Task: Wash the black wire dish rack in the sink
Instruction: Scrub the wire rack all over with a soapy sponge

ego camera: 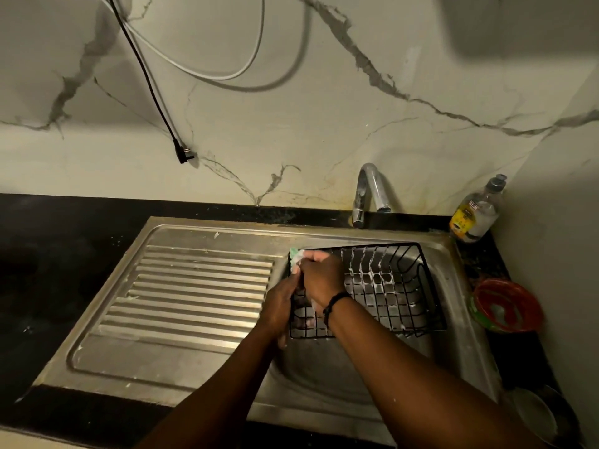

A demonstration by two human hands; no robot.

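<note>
The black wire dish rack (389, 286) lies in the steel sink (324, 384), its wires streaked with white soap foam. My left hand (280, 306) grips the rack's left edge. My right hand (319, 273), with a dark band on the wrist, is closed on a green and white sponge (296, 256) pressed against the rack's top left corner. Both hands hide the rack's left side.
A chrome tap (368, 192) stands behind the basin. The ribbed drainboard (194, 293) stretches to the left. A clear soap bottle with a yellow label (475, 212) and a red and green scrubber tub (507, 304) sit at the right. A black plug (183, 153) dangles on the wall.
</note>
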